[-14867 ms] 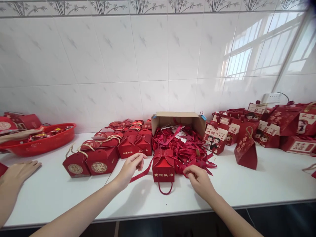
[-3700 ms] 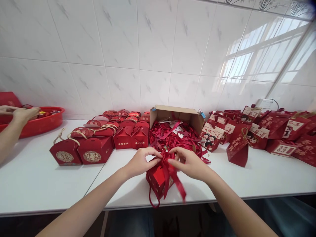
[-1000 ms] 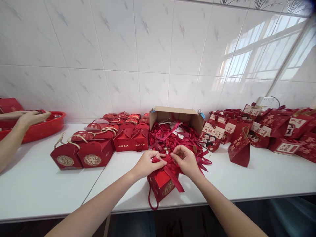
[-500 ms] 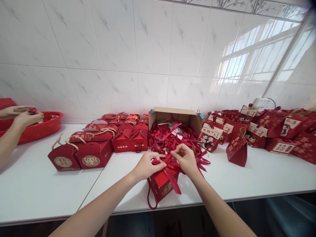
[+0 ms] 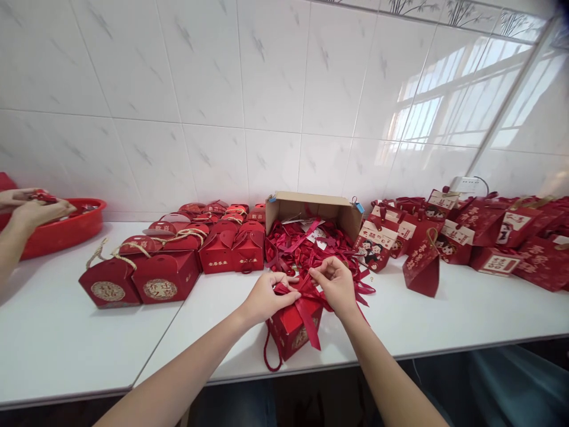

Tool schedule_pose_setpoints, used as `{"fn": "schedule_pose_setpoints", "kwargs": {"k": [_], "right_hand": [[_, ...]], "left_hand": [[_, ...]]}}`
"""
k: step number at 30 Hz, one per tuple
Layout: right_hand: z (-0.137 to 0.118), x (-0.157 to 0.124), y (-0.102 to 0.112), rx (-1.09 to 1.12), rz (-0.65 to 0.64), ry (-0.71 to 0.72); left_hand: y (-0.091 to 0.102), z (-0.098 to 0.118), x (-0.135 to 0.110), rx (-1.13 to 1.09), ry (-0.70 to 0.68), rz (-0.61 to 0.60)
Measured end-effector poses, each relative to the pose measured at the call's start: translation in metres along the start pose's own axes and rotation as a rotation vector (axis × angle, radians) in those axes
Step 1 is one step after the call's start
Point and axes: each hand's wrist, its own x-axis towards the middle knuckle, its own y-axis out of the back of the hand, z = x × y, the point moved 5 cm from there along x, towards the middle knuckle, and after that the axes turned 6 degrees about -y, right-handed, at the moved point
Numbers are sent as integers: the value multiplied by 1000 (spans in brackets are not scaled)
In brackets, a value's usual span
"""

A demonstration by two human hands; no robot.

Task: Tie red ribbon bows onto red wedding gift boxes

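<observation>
A small red gift box [image 5: 291, 332] stands tilted near the front edge of the white counter [image 5: 466, 308], its cord handle hanging over the edge. A dark red ribbon [image 5: 308, 308] is bunched on top of the box, with one tail draped down its front. My left hand [image 5: 265, 295] pinches the ribbon's left side. My right hand [image 5: 334, 284] pinches the ribbon's right side, fingers curled. Both hands rest on the box top.
Behind the box lies an open cardboard carton [image 5: 313, 209] spilling red ribbons [image 5: 306, 246]. Closed red boxes [image 5: 164, 276] stand to the left, red bags [image 5: 420, 264] to the right. Another person's hands [image 5: 31, 207] work over a red basin [image 5: 66, 228] at far left.
My hands have kept working the ribbon on the box top, with my fingers shifting slightly. The view has drifted a little. The other person's hands have moved over the red basin.
</observation>
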Motion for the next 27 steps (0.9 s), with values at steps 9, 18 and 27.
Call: {"fn": "schedule_pose_setpoints", "kwargs": {"k": [9,18,27], "right_hand": [[3,-2,9,19,53,-6],[6,-10,15,-6,86,-27],[25,-33,48,-44,168,-88]], "left_hand": [[-8,1,1,8,-22,-9],[-9,2,-1,28,-9,-42],[7,1,-1,-165,-21,-36]]}}
